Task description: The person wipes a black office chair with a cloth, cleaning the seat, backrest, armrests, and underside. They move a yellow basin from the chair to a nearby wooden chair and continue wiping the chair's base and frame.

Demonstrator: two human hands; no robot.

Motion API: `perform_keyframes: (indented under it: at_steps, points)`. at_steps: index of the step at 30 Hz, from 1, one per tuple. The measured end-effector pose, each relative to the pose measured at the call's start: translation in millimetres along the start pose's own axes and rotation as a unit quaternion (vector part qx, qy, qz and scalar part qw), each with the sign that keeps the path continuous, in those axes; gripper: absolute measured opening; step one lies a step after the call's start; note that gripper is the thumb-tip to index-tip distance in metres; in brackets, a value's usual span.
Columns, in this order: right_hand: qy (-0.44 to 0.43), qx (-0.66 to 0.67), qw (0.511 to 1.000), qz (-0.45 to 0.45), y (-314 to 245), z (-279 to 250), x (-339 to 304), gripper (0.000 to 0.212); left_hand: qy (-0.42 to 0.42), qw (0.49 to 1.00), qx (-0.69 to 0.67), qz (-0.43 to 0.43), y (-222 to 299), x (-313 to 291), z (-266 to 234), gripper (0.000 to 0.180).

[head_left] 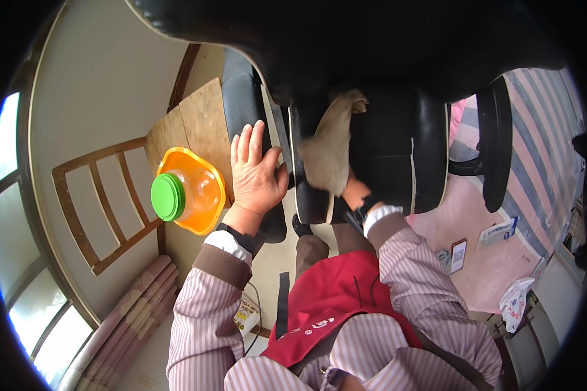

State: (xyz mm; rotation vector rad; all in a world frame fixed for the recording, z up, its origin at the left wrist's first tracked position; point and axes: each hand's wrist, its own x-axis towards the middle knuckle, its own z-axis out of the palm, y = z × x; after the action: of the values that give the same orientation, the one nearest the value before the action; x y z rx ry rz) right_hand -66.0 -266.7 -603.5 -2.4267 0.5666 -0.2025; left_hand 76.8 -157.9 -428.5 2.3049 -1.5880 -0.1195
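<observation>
A black padded chair (pixel 385 150) with pale piping stands in front of me. My right hand (pixel 354 190) is at its seat with a beige cloth (pixel 329 146). The cloth covers most of its fingers and is smeared by motion on its left side. My left hand (pixel 257 174) lies over the chair's left armrest (pixel 242 91), fingers stretched out and holding nothing. Just left of that hand is an orange basin (pixel 205 221), with a clear jar (pixel 199 189) with a green lid (pixel 167 197) in it.
The basin and jar are by a wooden chair (pixel 195 117) with a slatted back. To the right, a bed with a striped cover (pixel 535 137) bears a phone (pixel 458 255) and a small box (pixel 499 231). A rolled mat or curtain (pixel 124 313) is at lower left.
</observation>
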Motion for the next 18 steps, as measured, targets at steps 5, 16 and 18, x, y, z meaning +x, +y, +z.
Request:
perform_keyframes:
  at_steps: [5,16,18]
  points:
    - [-0.067,-0.043,0.994,0.075,-46,-64,-53,0.056,-0.003,1.0,0.013,0.0,1,1,-1,0.028]
    - [0.329,0.326,0.885,-0.042,-38,-133,106,0.033,0.025,1.0,-0.006,0.011,-3,1,1,0.024]
    - [0.367,0.106,0.922,-0.066,-50,-125,136,0.034,0.03,0.999,-0.007,0.014,-3,2,1,0.022]
